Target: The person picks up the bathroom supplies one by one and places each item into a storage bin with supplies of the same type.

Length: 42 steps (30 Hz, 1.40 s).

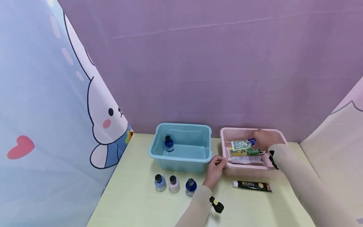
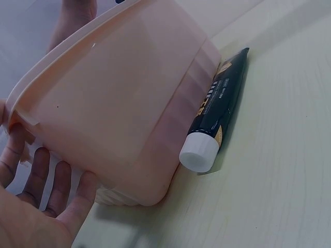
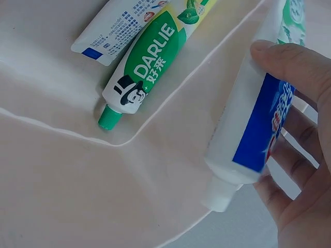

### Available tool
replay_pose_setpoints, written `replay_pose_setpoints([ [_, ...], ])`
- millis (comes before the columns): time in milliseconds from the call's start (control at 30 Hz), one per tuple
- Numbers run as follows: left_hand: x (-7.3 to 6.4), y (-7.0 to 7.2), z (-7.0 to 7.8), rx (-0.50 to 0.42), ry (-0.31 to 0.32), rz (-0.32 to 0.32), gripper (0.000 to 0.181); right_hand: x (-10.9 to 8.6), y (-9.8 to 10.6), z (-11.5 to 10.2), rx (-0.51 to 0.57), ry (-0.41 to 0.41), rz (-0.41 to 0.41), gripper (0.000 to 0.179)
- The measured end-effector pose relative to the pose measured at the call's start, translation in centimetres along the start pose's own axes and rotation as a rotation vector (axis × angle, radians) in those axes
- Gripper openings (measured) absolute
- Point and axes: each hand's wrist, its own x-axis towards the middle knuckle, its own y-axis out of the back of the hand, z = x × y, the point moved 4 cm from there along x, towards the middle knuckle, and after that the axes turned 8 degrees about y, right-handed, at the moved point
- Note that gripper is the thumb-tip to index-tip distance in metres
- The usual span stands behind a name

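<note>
Our right grip (image 1: 263, 139) holds a toothpaste tube (image 3: 252, 124), our left grip (image 1: 214, 170) the pink box (image 1: 249, 172) by its rim; with too light pinch, the tube may slip

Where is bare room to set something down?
Bare: table left of the light-blue bottle; blue bin floor, right of its dark bottle; table in front of the black tube. Crowded: the pink bin, with tubes and the right hand.
</note>
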Motion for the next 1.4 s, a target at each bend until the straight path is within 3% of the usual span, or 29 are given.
replay_pose_setpoints([
  [200,0.0,-0.1,0.1,0.009,0.002,0.004,0.018,-0.2,0.5,-0.1,0.078,0.007,0.105,0.021],
  [500,-0.1,0.0,0.0,0.021,-0.003,0.007,0.017,-1.0,1.3,-0.5,0.187,-0.023,0.087,0.022],
  [733,-0.2,0.0,0.0,0.026,0.010,0.011,0.019,-2.4,2.9,-1.5,0.249,0.015,0.157,0.023],
  [1100,-0.4,0.1,-0.1,0.034,0.012,0.005,0.022,-6.9,3.6,-3.5,0.249,0.097,0.434,0.011],
  [1400,-0.7,0.1,-0.1,0.038,0.025,0.016,0.020,-12.2,2.0,-4.6,0.290,-0.022,0.577,0.011],
])
